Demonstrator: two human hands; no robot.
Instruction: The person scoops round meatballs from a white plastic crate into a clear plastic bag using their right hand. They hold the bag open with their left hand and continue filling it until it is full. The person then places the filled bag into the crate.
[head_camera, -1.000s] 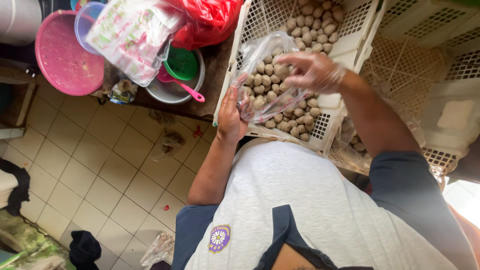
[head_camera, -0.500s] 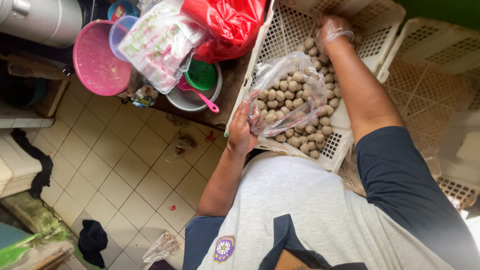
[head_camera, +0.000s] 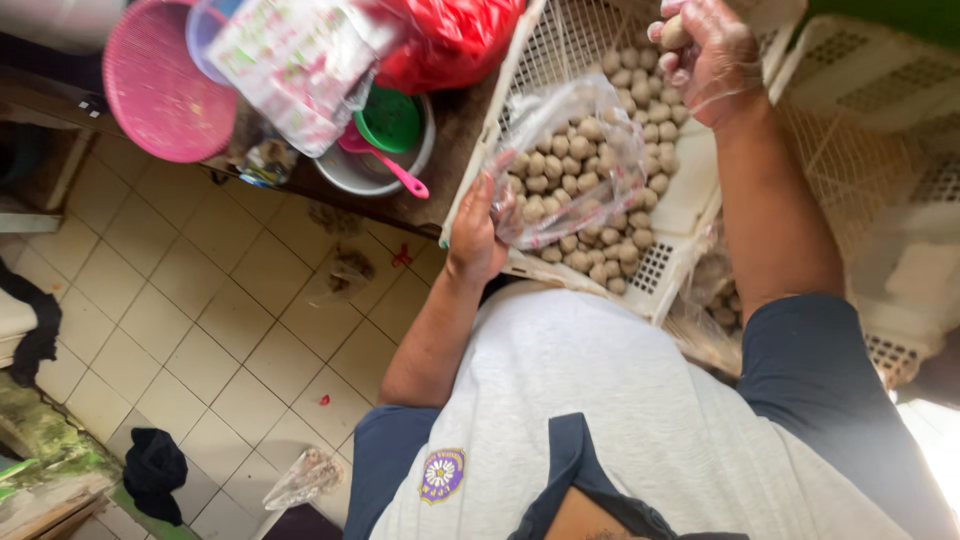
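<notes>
Change: right hand (head_camera: 705, 55) has lifted off the heap at the crate's far end since half a second ago, now raised.
Right grip: gloved fingers clenched around a few pale balls (head_camera: 673, 33).
Left grip: left hand (head_camera: 475, 235) pinches the clear bag (head_camera: 570, 165) at its mouth, over the white crate (head_camera: 665, 275) by its near-left edge.
Hidden: ball count in the fist unclear; crate's far end cut off.
Bag axis: runs from near-left towards far-right, mouth by the left hand.

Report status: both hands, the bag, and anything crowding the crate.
Left hand grips clear bag open over white crate. Right hand, in thin plastic glove, closed on brown balls above crate. Red bag crowds crate's left edge.
</notes>
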